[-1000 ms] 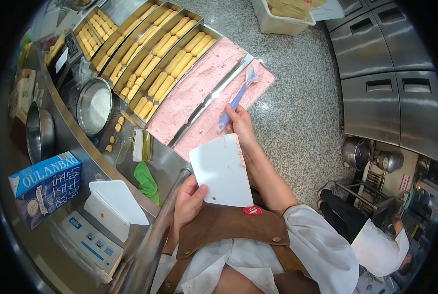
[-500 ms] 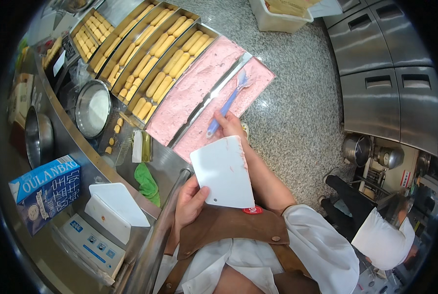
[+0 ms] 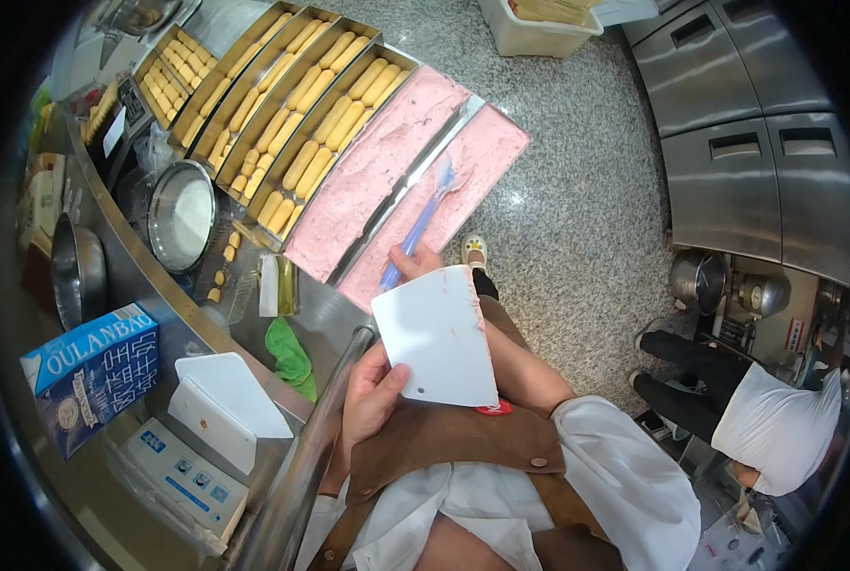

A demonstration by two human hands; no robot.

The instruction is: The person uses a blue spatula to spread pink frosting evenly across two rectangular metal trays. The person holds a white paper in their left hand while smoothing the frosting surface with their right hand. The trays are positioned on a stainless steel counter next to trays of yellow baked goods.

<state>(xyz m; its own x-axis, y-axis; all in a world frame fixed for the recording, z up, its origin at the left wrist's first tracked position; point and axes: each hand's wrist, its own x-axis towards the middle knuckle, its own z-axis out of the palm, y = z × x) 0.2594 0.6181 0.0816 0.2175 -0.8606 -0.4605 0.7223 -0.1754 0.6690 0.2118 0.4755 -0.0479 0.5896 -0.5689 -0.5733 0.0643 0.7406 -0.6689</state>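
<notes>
My left hand (image 3: pixel 370 395) is closed on the edge of a white flat dough scraper (image 3: pixel 434 333), its thumb pressed on the face. Pink smears mark the scraper's right edge. Beyond it, my right hand (image 3: pixel 417 262), partly hidden by the scraper, grips the handle of a blue-purple spatula (image 3: pixel 415 233). The spatula's cream-smeared head is over the pink cream (image 3: pixel 487 152) in the nearest long metal mould; the head looks to be on the cream. A second mould of pink cream (image 3: pixel 377 162) lies alongside, its surface spread but uneven.
Several metal moulds lined with ladyfingers (image 3: pixel 325 133) stand farther left. Beside them are a bowl of white liquid (image 3: pixel 181 214), a green cloth (image 3: pixel 290 357) and a blue carton (image 3: pixel 97 376). A metal rail (image 3: pixel 320 438) runs near my left arm. Another person (image 3: pixel 772 428) stands at right.
My right hand has drawn the spatula back toward me and to the left along the pink cream. The scraper stays nearly in place. The person at right has shifted.
</notes>
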